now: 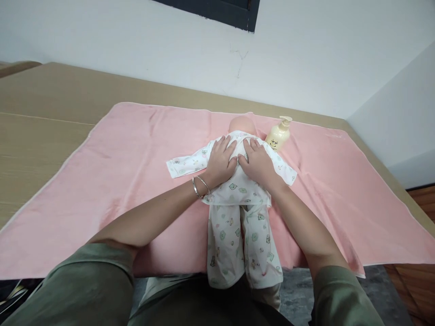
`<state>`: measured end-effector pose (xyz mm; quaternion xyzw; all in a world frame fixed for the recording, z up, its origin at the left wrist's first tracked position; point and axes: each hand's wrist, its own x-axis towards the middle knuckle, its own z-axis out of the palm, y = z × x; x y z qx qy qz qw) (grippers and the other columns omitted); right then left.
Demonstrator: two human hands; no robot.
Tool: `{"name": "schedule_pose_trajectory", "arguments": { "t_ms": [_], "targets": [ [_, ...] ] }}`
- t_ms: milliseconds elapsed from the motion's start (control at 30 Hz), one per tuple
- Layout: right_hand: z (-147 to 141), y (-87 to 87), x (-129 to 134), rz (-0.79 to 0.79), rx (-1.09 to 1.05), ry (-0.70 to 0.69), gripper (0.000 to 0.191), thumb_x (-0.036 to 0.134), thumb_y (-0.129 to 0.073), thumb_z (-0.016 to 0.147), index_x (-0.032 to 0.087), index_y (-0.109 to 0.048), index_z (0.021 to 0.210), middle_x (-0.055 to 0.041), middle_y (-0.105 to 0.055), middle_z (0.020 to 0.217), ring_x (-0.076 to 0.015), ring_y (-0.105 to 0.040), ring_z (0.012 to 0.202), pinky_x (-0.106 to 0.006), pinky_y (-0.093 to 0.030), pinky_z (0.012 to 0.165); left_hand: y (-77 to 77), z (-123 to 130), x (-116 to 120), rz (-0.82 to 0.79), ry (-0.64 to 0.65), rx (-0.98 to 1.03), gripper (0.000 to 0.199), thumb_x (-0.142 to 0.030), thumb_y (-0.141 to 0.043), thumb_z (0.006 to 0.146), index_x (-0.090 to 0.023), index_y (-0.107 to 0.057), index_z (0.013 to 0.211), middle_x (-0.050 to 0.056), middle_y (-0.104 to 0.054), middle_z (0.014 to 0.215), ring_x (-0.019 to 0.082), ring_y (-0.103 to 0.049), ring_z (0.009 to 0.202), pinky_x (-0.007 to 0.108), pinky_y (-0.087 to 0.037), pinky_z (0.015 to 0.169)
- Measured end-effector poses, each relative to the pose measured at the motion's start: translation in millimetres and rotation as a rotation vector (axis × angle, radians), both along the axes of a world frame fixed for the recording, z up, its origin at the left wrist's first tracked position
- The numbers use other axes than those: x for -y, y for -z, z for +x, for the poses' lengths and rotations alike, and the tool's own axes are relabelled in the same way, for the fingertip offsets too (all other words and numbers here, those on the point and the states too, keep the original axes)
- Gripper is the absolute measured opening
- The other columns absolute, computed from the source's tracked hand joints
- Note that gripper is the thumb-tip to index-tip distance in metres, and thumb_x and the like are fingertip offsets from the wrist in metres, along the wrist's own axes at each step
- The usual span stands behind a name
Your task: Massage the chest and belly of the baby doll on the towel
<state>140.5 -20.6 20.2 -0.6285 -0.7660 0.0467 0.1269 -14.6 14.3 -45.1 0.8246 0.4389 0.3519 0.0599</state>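
A baby doll (242, 124) lies with its head toward the wall, dressed in a white printed top (238, 192) and matching trousers (226, 240). Its face is not visible. My left hand (221, 159) rests flat on the upper left of the top, fingers stretched out and a bangle (200, 186) on the wrist. On the upper right of the top lies my right hand (257, 162), its fingers spread too. The thumbs are close together near the middle. Both sleeves reach out sideways, and the trouser legs hang over the table's front edge.
Beside the doll's head on the right is a cream pump bottle (278, 135). A pink blanket (136, 149) spreads under both, over a wooden table (37, 117). A white wall (136, 40) stands behind, with another wall (408, 104) at the right.
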Motion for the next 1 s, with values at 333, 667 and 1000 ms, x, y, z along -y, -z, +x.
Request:
{"name": "schedule_pose_trajectory", "arguments": {
  "t_ms": [333,667,1000],
  "targets": [
    [-9.4,-0.5,13.9,0.092,0.059,0.022,0.055,0.029,-0.035,0.099,-0.002,-0.047,0.143,-0.0247,-0.055,0.144,-0.0339,-0.047,0.14,-0.047,-0.033,0.119,-5.0,1.4,3.8,0.033,-0.041,-0.01,0.05,-0.034,-0.042,0.095,-0.01,-0.052,0.137,0.02,-0.051,0.147,0.035,-0.041,0.142,0.058,-0.032,0.117],
    [8.2,8.7,-9.1,-0.007,-0.09,-0.046,0.064,0.036,-0.038,0.097,0.005,-0.032,0.152,-0.0213,-0.03,0.161,-0.0337,-0.023,0.152,-0.052,-0.02,0.124,-5.3,2.5,5.7,0.133,-0.068,0.018,0.042,-0.032,-0.041,0.094,-0.014,-0.061,0.126,0.017,-0.062,0.136,0.031,-0.052,0.134,0.055,-0.043,0.112],
    [6.7,7.9,-6.3,0.01,-0.069,-0.044,0.062,0.035,-0.037,0.098,0.004,-0.032,0.152,-0.0221,-0.032,0.16,-0.0352,-0.024,0.151,-0.051,-0.021,0.123,-5.1,2.1,5.2,0.111,-0.06,0.018,0.044,-0.032,-0.04,0.095,-0.009,-0.06,0.126,0.02,-0.059,0.138,0.033,-0.049,0.136,0.055,-0.041,0.114]
  ]
}}
